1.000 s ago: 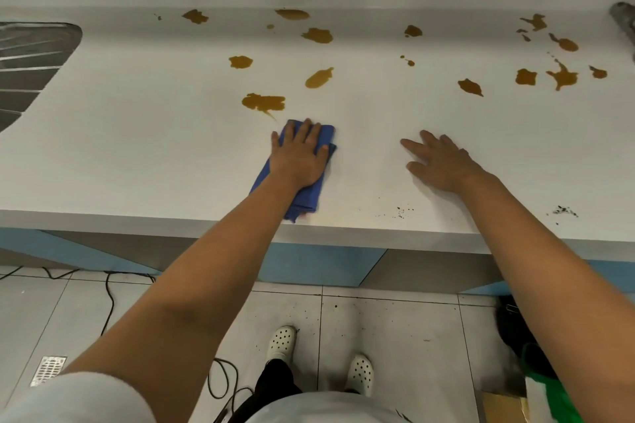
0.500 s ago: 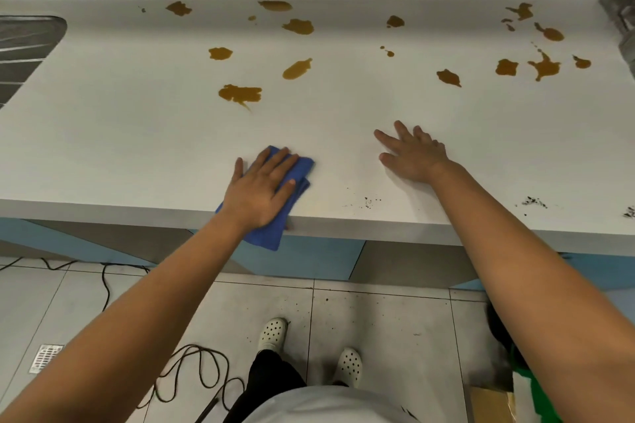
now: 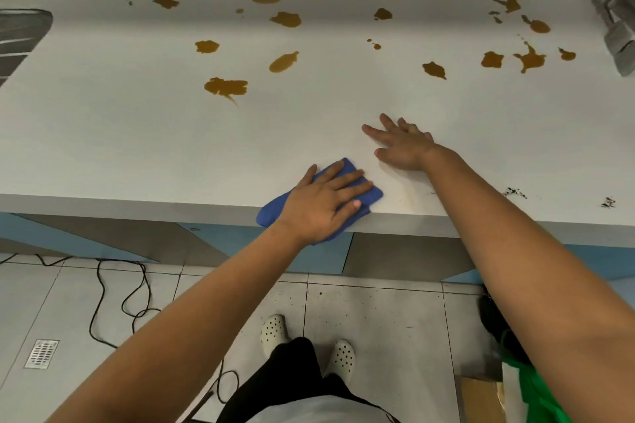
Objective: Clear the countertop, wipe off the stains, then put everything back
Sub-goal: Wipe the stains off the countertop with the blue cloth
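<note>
A white countertop (image 3: pixel 137 148) carries several brown stains, the nearest a large one (image 3: pixel 225 86) at centre left, with more at the back right (image 3: pixel 529 58). My left hand (image 3: pixel 323 204) presses flat on a folded blue cloth (image 3: pixel 372 194) at the counter's front edge; part of the cloth hangs over the edge. Just right of it and farther in, my right hand (image 3: pixel 403 144) rests flat on the bare surface, fingers spread. Black crumbs (image 3: pixel 515 193) lie near the front edge at the right.
A metal sink drainer (image 3: pixel 20 34) is at the far left of the counter, and a grey metal object (image 3: pixel 615 27) lies at the far right. Below, black cables (image 3: pixel 117 299) run across the tiled floor, and a green bag (image 3: pixel 525 388) stands at the lower right.
My left hand slid the blue cloth back from near the large stain to the front edge, then rightward along it. The dark specks near my right hand are gone. The right hand stayed put.
</note>
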